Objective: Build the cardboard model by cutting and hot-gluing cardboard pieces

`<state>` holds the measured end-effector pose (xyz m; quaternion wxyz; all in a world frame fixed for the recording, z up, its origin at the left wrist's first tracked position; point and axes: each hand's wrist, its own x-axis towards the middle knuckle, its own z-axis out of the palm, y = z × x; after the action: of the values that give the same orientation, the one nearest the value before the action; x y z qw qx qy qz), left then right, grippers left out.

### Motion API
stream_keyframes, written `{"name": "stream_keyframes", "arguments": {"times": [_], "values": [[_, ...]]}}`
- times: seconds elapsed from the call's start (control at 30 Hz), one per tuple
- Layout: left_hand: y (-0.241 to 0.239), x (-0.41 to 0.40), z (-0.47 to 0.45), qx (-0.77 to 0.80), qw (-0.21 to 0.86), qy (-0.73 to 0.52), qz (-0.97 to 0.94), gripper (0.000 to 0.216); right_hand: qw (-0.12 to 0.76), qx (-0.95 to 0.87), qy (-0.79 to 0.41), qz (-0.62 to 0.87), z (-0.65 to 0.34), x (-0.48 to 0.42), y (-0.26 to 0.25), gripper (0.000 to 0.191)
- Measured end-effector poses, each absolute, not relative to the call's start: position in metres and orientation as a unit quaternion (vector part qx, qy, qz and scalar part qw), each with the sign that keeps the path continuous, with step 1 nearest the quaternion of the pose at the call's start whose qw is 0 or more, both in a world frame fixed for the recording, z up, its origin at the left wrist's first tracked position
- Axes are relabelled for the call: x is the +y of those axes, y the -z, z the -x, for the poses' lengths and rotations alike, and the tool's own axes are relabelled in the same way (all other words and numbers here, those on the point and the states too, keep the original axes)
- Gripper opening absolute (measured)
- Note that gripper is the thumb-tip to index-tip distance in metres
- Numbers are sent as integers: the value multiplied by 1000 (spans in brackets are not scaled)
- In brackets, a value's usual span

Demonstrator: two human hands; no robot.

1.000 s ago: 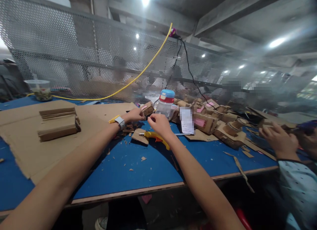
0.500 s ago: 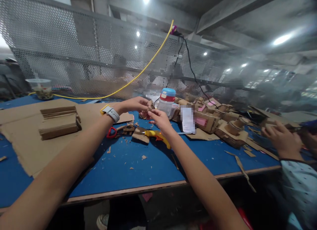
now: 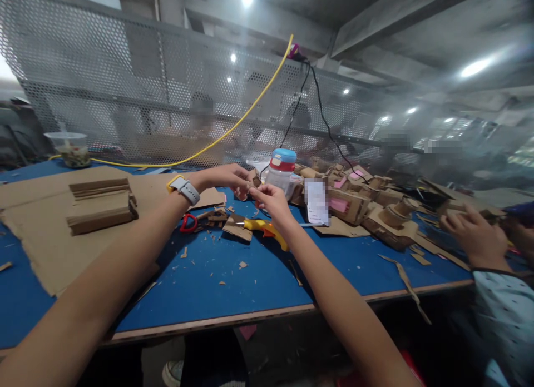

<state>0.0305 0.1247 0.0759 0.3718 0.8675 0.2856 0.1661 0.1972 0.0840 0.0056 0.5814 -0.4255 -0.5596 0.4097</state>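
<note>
Over the middle of the blue table (image 3: 187, 287), my left hand (image 3: 233, 178) and my right hand (image 3: 270, 201) meet at the fingertips. Between them is a small piece of cardboard (image 3: 254, 177), partly hidden by the fingers. Both hands are closed on it, with the left wrist wearing a watch. Just below my right hand lies a yellow glue gun (image 3: 267, 227), its nozzle resting over a scrap of cardboard (image 3: 237, 229). Left of that are red-handled scissors (image 3: 188, 223), their blades hidden among scraps.
A large cardboard sheet (image 3: 37, 231) at left bears stacked cardboard strips (image 3: 100, 212). Behind my right hand stand a blue-lidded bottle (image 3: 281, 167) and a phone (image 3: 316, 201). Cardboard models (image 3: 387, 220) crowd the right side, near another person's hand (image 3: 478, 237). A yellow cable (image 3: 233, 128) runs along the mesh.
My fingers have shifted slightly around the cardboard piece, and more of its top shows above them. The glue gun, scissors and phone stay where they were.
</note>
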Motion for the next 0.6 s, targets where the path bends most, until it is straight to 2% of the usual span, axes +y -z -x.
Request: {"name": "stream_keyframes", "arguments": {"times": [0.2,0.47,0.6], "values": [[-78,125,-38,308,279,-125,-901,21,586,-565,-370,449,-199,87,-4,27],[-86,112,-47,340,103,-92,-930,15,582,-568,-361,456,-200,86,-4,25],[-86,111,-48,343,96,-106,-928,13,577,-572,-360,458,-199,86,-5,25]]}}
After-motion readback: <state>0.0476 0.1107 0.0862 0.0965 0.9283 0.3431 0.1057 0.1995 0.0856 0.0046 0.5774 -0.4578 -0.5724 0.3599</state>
